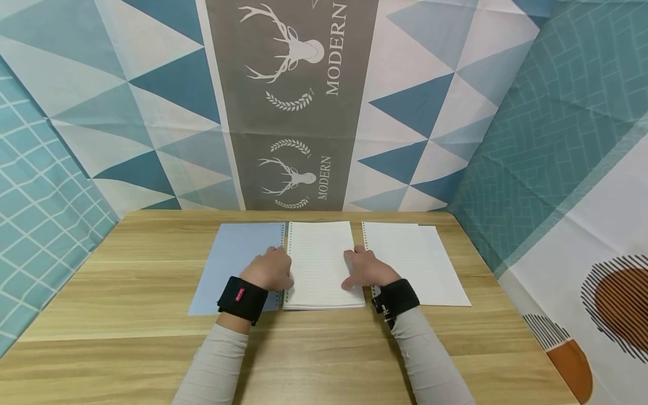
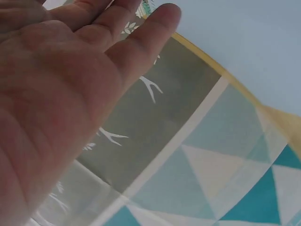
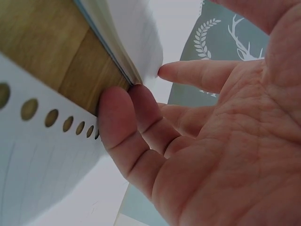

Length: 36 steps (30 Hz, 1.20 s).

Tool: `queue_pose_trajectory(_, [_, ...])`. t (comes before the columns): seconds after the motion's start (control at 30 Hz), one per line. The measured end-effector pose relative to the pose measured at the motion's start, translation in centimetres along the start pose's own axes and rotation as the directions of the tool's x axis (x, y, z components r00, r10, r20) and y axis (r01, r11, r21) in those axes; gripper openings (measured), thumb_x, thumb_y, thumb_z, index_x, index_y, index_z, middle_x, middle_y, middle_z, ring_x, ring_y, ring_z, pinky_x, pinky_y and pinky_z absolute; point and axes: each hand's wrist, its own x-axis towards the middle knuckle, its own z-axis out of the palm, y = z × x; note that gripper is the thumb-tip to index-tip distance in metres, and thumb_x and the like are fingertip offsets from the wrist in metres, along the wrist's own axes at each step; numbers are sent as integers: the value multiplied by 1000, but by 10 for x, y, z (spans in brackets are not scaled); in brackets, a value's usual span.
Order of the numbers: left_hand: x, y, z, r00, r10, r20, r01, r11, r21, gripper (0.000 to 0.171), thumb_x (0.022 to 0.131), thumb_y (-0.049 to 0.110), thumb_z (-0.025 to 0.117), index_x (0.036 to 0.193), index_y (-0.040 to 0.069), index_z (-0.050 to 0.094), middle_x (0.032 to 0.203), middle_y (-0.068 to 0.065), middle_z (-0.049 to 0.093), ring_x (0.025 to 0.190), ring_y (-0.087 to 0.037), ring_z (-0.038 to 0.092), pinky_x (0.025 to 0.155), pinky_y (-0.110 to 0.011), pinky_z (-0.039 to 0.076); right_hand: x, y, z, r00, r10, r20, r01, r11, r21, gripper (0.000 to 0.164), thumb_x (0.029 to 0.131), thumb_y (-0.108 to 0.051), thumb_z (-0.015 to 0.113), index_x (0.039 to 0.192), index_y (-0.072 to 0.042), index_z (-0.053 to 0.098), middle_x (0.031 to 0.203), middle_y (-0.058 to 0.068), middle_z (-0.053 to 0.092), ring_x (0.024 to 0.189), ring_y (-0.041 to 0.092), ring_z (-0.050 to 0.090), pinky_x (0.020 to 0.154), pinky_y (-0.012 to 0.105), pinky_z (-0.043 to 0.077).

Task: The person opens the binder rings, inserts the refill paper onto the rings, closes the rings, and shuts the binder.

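Observation:
A stack of white lined loose-leaf paper (image 1: 316, 264), with punched holes down its left side, lies between my hands. At the stack's left edge is my left hand (image 1: 270, 269), over the holed edge of a light blue notebook cover (image 1: 233, 253); its fingers look extended in the left wrist view. My right hand (image 1: 367, 268) is at the stack's right edge. Its fingertips (image 3: 143, 96) touch the side of the pages in the right wrist view. Close by lie loose lined sheets (image 1: 420, 264), their holed edge (image 3: 51, 117) beside those fingers.
Everything lies on a wooden table (image 1: 304, 354). Behind it hangs a patterned cloth (image 1: 288, 112) with deer heads and triangles, and further cloths (image 1: 557, 140) border the sides. My wrists wear black bands (image 1: 243, 299).

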Motion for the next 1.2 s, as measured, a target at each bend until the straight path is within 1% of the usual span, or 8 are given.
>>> queue_pose_trajectory(0.13, [2,-12,0,998,54,20,-51,990,-129,46,85,10,68,47,13,42,61,2,36,55,-15,30,51,-28,25,0,0,0,1000,5,-1,-5,1000,5,81,82,-28,85,149,-4,47,157,26,35,141,46,40,108,58,44])
queue_pose_trajectory(0.2, [3,-17,2,996,81,35,-74,983,-171,50,84,7,67,45,16,36,52,6,23,49,-10,18,49,-25,15,0,1,0,1000,4,-1,-4,1000,2,82,82,-28,85,149,-3,47,157,27,35,141,47,40,108,58,44])
queue_pose_trajectory(0.27, [4,-21,3,993,105,55,-92,977,-194,52,82,5,65,44,17,32,49,8,19,48,-9,14,49,-25,13,0,1,0,1000,1,1,-1,1000,-1,81,82,-28,85,149,-3,47,157,27,35,141,47,41,108,58,44])
queue_pose_trajectory(0.4, [5,-23,4,990,112,85,-92,975,-204,51,82,5,65,45,17,34,48,8,21,46,-8,16,48,-24,14,0,1,0,1000,-5,7,5,1000,2,80,82,-29,85,148,-4,47,157,27,35,140,47,41,108,58,44])
queue_pose_trajectory(0.63, [4,-22,2,989,62,136,-34,979,-203,52,87,9,69,48,16,36,49,7,24,46,-9,22,48,-24,18,0,2,-1,1000,-8,9,8,1000,5,81,82,-28,84,150,-4,46,158,28,33,142,49,38,110,60,42])
queue_pose_trajectory(0.83, [1,-21,1,989,44,138,-18,983,-181,46,88,10,67,51,16,39,52,5,28,49,-10,26,50,-24,21,-1,-1,-1,1000,-8,13,8,1000,16,79,83,-28,84,149,-4,47,157,27,34,141,48,39,109,59,43])
queue_pose_trajectory(1.0, [1,-20,0,994,53,97,-34,982,-188,28,94,11,61,67,13,55,61,2,43,55,-14,40,53,-26,30,-4,2,-8,1000,-30,0,30,998,51,75,88,-29,80,149,-1,46,155,26,39,140,43,44,111,56,43])
queue_pose_trajectory(1.2, [7,-19,-2,991,129,-36,-134,969,-206,13,101,15,57,95,8,66,84,-4,61,73,-17,53,66,-31,43,-15,26,-31,997,33,-72,-15,971,239,72,99,-32,64,156,2,34,160,28,35,148,42,37,118,57,35])
